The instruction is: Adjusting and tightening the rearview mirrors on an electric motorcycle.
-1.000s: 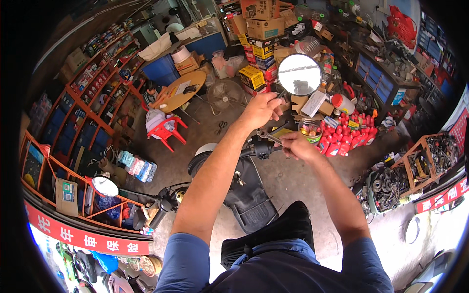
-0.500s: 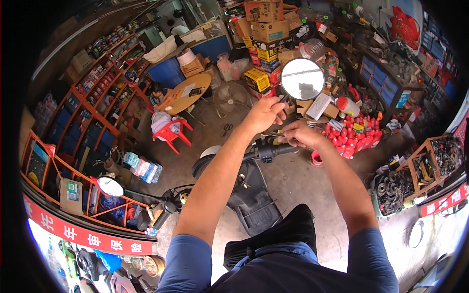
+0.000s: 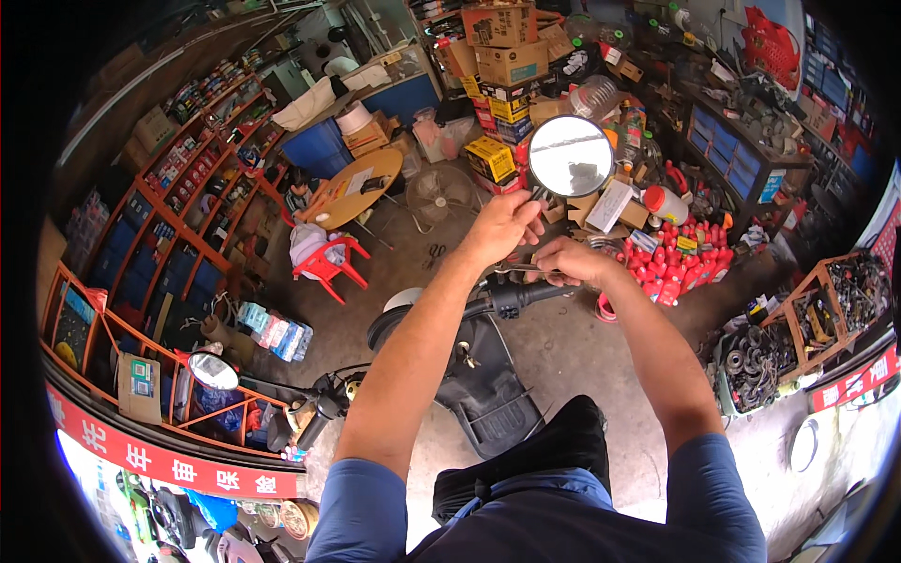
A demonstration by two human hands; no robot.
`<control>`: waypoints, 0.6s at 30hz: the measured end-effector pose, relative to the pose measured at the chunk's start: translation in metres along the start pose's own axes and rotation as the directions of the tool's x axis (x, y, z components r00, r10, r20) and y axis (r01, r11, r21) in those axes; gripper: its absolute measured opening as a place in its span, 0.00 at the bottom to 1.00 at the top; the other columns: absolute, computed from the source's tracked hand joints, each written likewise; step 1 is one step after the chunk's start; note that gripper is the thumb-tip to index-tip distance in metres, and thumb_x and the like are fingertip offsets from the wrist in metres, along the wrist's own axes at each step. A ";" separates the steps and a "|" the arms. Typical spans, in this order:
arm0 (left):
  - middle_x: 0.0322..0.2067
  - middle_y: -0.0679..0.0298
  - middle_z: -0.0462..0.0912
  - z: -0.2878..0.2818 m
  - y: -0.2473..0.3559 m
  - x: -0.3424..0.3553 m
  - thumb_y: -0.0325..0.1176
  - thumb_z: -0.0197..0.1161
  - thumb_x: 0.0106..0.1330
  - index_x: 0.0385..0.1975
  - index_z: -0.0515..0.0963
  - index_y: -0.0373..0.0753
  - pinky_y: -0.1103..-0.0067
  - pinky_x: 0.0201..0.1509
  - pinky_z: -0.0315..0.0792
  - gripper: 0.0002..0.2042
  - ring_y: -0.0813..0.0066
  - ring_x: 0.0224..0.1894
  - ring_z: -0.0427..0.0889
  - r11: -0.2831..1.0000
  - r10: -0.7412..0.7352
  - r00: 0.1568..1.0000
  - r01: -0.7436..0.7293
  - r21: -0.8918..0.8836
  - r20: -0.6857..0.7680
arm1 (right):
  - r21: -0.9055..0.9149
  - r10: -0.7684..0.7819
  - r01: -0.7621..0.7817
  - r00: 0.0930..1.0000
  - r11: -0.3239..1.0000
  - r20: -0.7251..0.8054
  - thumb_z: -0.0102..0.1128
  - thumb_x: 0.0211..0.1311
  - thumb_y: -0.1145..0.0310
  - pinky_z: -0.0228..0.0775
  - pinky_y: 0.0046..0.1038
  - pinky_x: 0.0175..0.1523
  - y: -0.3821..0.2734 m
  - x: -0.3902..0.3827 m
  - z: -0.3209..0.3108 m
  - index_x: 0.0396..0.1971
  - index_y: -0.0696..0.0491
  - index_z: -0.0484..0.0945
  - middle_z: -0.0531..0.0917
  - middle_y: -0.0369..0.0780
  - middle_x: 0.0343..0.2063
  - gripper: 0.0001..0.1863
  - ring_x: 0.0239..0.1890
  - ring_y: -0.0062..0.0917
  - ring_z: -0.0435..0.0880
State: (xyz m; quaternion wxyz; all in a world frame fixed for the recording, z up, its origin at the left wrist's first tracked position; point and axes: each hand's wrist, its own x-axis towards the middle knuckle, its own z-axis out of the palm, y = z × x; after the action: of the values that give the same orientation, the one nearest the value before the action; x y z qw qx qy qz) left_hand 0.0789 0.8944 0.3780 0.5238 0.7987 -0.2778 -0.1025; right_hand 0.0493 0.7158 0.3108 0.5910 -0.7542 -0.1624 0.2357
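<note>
A round rear-view mirror (image 3: pixel 571 155) stands above the right handlebar of a scooter, its bright face turned toward me. My left hand (image 3: pixel 508 227) is closed around the mirror's stem just below the glass. Lower and to the right, my right hand (image 3: pixel 574 262) pinches a thin metal wrench (image 3: pixel 512 268), whose end points left toward the stem's foot. The exact contact there is too small to make out. Beneath both hands runs the black handlebar grip (image 3: pixel 521 298). A key hangs over the scooter's black footboard (image 3: pixel 497 403).
The scooter's other mirror (image 3: pixel 214 371) sticks out at left, near orange metal shelving (image 3: pixel 188 230). Beyond the scooter are a red plastic chair (image 3: pixel 333 267), a round wooden table (image 3: pixel 361 192) and a floor fan (image 3: pixel 439 192). Stacked boxes (image 3: pixel 511 64) and red bottles (image 3: pixel 680 263) stand at right.
The round mirror and my left hand have shifted slightly left and down in the picture. My right hand has turned a little with the wrench, which now shows more. Both hands keep their holds.
</note>
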 end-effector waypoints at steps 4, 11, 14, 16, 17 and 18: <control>0.25 0.65 0.80 0.006 -0.006 0.009 0.40 0.47 0.76 0.39 0.77 0.33 0.82 0.28 0.70 0.16 0.80 0.25 0.78 0.994 0.004 1.000 -0.007 -0.107 -0.026 | 0.014 0.005 -0.006 0.999 1.000 0.035 0.51 0.61 0.67 0.58 0.20 0.18 0.005 0.001 0.003 0.36 0.62 0.82 0.78 0.37 0.18 0.14 0.16 0.16 0.72; 0.25 0.50 0.80 0.019 -0.007 0.012 0.41 0.49 0.72 0.29 0.76 0.34 0.63 0.35 0.72 0.17 0.48 0.31 0.80 0.908 0.255 0.925 -0.129 0.398 -0.282 | -0.274 0.070 -0.095 0.993 0.957 -0.100 0.53 0.60 0.64 0.71 0.26 0.28 -0.007 -0.011 0.021 0.36 0.57 0.83 0.82 0.38 0.22 0.14 0.24 0.22 0.80; 0.26 0.49 0.80 0.022 -0.005 0.010 0.40 0.49 0.72 0.28 0.75 0.35 0.61 0.37 0.71 0.16 0.44 0.34 0.80 0.899 0.262 0.907 -0.105 0.425 -0.331 | -0.388 -0.155 0.053 0.959 0.920 -0.236 0.54 0.57 0.63 0.73 0.30 0.35 0.006 -0.009 0.030 0.33 0.56 0.84 0.85 0.41 0.26 0.14 0.28 0.29 0.83; 0.25 0.49 0.80 0.020 -0.006 0.009 0.40 0.49 0.72 0.28 0.75 0.35 0.60 0.37 0.71 0.16 0.44 0.34 0.80 0.901 0.258 0.906 -0.100 0.422 -0.336 | -0.343 -0.149 0.040 0.942 0.939 -0.301 0.55 0.54 0.64 0.73 0.32 0.41 0.006 -0.008 0.036 0.31 0.56 0.84 0.85 0.44 0.29 0.13 0.32 0.34 0.84; 0.24 0.50 0.78 0.019 -0.006 0.010 0.41 0.49 0.73 0.28 0.75 0.34 0.63 0.35 0.70 0.17 0.49 0.30 0.78 0.909 0.248 0.912 -0.101 0.405 -0.328 | -0.341 -0.147 0.038 0.943 0.939 -0.300 0.55 0.54 0.64 0.73 0.32 0.41 0.007 -0.008 0.037 0.31 0.56 0.84 0.85 0.44 0.29 0.13 0.32 0.34 0.84; 0.22 0.50 0.76 0.018 -0.007 0.011 0.43 0.48 0.74 0.28 0.74 0.34 0.67 0.33 0.69 0.19 0.54 0.26 0.77 0.916 0.238 0.917 -0.103 0.388 -0.320 | -0.253 -0.085 0.005 0.948 0.967 -0.307 0.55 0.54 0.65 0.72 0.30 0.39 0.008 -0.007 0.039 0.32 0.57 0.84 0.86 0.43 0.30 0.13 0.31 0.31 0.83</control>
State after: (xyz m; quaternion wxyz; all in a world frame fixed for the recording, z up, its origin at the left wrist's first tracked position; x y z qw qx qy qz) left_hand 0.0825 0.8765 0.3653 0.4162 0.8588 -0.2608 0.1457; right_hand 0.0216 0.7417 0.2967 0.5151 -0.8464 -0.1116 0.0764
